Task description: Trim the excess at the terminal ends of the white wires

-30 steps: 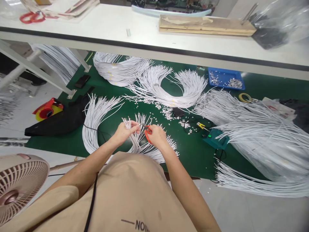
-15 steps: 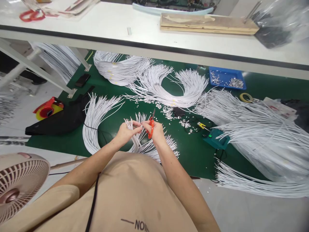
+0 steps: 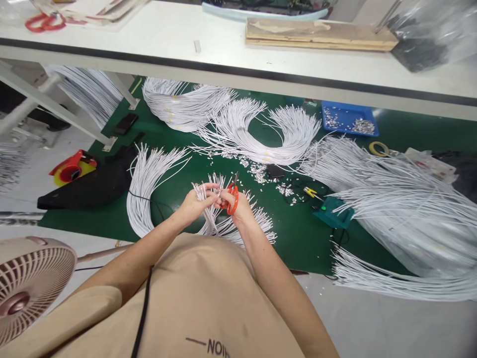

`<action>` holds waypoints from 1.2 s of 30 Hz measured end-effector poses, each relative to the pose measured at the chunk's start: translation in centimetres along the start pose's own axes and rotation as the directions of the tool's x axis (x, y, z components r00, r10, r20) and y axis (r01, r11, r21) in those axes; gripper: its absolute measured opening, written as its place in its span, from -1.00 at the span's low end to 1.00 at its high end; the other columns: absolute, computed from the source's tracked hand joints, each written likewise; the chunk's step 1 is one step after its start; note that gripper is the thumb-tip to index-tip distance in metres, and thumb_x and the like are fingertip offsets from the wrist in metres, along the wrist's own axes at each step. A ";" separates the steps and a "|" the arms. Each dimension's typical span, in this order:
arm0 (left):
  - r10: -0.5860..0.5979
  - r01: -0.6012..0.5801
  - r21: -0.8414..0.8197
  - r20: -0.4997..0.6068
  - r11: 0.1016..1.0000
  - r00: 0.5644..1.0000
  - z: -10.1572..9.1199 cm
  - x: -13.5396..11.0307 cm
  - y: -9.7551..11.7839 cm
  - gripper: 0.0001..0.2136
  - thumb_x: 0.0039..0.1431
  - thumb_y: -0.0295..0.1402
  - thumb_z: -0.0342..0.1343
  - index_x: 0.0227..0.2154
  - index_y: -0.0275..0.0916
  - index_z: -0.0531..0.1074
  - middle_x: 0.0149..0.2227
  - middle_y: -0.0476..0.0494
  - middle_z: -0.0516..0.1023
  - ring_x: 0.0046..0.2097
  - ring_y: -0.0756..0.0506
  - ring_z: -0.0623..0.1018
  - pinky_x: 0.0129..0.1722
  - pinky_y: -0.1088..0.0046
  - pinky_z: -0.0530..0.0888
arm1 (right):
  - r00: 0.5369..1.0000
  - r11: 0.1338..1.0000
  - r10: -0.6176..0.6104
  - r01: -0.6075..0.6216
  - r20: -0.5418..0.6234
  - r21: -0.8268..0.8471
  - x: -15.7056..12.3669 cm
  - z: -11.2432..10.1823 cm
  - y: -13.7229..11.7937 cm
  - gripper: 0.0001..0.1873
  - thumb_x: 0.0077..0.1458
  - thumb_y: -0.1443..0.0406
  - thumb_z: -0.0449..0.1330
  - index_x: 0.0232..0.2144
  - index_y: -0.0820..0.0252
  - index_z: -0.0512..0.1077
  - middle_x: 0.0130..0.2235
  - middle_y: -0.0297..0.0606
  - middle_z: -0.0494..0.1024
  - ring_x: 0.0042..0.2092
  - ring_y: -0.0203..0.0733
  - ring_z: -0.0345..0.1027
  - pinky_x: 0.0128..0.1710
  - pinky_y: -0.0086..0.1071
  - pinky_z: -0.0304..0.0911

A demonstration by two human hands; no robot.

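Left hand [image 3: 194, 205] pinching white wires [image 3: 208, 199], right hand [image 3: 238, 206] gripping red scissors [image 3: 233, 195]

Just one cam here, strapped to the person's head, pointing forward and down. It looks over their own chest and forearms, so the left hand [image 3: 192, 205] and right hand [image 3: 244, 211] sit close, mid-frame. The green mat [image 3: 298, 238] fills the middle, and the white table [image 3: 223, 44] runs across the top, farther off.
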State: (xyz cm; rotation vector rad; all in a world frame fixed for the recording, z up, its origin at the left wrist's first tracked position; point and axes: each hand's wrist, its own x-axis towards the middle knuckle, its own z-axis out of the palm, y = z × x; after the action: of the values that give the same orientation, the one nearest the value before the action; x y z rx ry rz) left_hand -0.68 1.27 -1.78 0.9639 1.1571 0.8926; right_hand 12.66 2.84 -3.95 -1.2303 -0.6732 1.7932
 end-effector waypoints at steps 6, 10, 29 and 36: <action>-0.022 0.023 0.022 -0.061 0.999 0.998 -0.2 0.1 0.1 -0.55 -0.14 -0.23 0.24 -0.15 -0.28 0.35 -0.45 -0.10 0.54 -0.38 -0.10 0.54 -0.39 0.43 0.38 | 0.934 0.961 -0.216 0.152 -0.284 -0.232 0.1 -0.5 -0.5 -0.72 -0.20 0.14 0.21 -0.48 0.26 0.46 -0.60 -0.40 0.38 -0.53 -0.37 0.17 -0.48 -0.46 0.11; -0.018 0.020 0.036 -0.057 0.999 0.998 -0.3 0.3 0.1 -0.54 -0.14 -0.24 0.25 -0.13 -0.28 0.35 -0.46 -0.08 0.55 -0.39 -0.09 0.54 -0.34 0.40 0.39 | 0.965 0.935 -0.239 0.197 -0.111 -0.294 -0.4 0.0 -1.0 -0.70 -0.19 0.12 0.21 -0.47 0.25 0.48 -0.55 -0.34 0.45 -0.48 -0.32 0.26 -0.42 -0.43 0.19; -0.027 0.026 0.006 0.086 1.000 0.996 -1.2 1.4 -0.8 -0.68 -0.26 -0.37 0.30 -0.35 -0.29 0.44 -0.28 -0.12 0.55 -0.26 -0.09 0.51 -0.24 0.41 0.39 | 0.840 0.601 -0.525 0.478 0.135 -0.641 -0.1 2.0 -1.8 -0.84 -0.04 0.23 0.12 -0.43 0.16 0.47 -0.32 -0.33 0.47 -0.31 -0.31 0.34 -0.32 -0.48 0.20; 0.025 -0.029 -0.037 -0.084 0.999 0.996 -1.2 1.3 -1.3 -0.63 -0.12 -0.29 0.24 -0.22 -0.34 0.40 -0.29 -0.19 0.53 -0.28 -0.08 0.51 -0.22 0.39 0.39 | 0.896 0.638 -0.435 0.235 -0.091 -0.733 0.7 1.3 -1.4 -0.81 -0.11 0.17 0.14 -0.54 0.17 0.44 -0.47 -0.37 0.45 -0.43 -0.30 0.27 -0.41 -0.43 0.15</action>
State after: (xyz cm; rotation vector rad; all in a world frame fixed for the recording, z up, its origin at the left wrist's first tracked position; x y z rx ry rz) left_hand -1.48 2.27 -3.54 0.9207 1.1962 0.9810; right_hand 11.83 4.21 -2.73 -1.6596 -1.4216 1.0200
